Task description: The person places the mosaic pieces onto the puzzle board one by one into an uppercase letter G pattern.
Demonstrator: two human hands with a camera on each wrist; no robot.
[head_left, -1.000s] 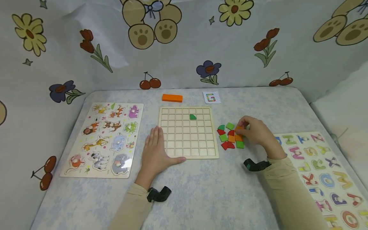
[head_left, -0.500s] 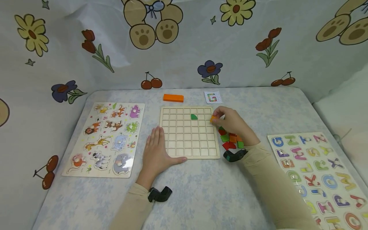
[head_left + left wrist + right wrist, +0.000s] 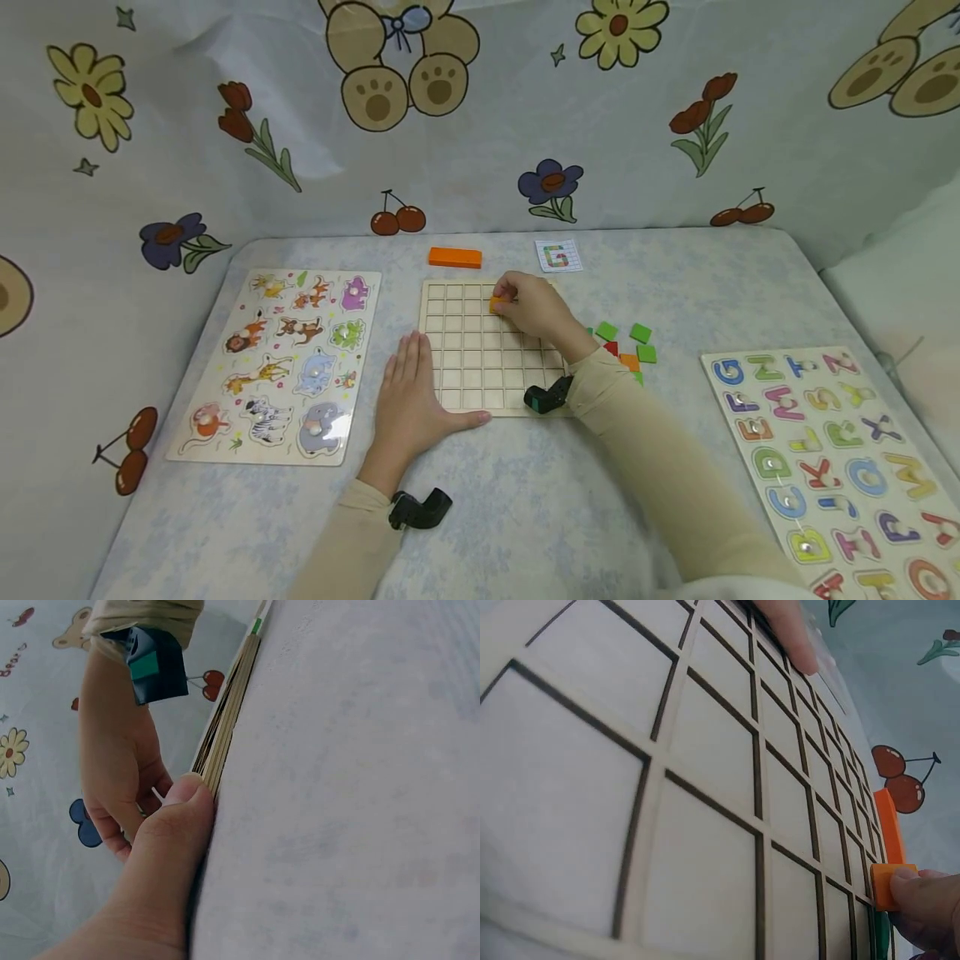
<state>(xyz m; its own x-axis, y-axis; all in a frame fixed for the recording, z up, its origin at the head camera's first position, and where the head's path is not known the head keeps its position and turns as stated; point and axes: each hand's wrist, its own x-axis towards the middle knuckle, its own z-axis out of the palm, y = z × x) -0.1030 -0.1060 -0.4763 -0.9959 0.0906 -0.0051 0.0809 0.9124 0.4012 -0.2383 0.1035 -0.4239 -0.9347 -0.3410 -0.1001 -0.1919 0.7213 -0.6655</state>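
Note:
The wooden grid board [image 3: 467,358] lies flat in the middle of the table. My left hand [image 3: 408,404] rests at its lower left corner, fingers straight along the left edge and thumb along the front edge. Between thumb and fingers, my right hand [image 3: 536,310] pinches an orange square tile [image 3: 497,306] over the upper part of the grid. In the right wrist view the orange tile stands next to a green piece [image 3: 883,934] set in the grid. That green piece is hidden behind the right hand in the head view.
Loose green, red and orange tiles [image 3: 628,362] lie right of the board, partly behind the right forearm. Behind the board are an orange bar [image 3: 455,257] and a small pattern card [image 3: 558,256]. An animal puzzle [image 3: 277,367] lies left, a letter puzzle [image 3: 832,467] right.
My right hand picked the orange tile from the loose pile and carried it left over the board, near the green piece. The left hand has stayed at the board's corner.

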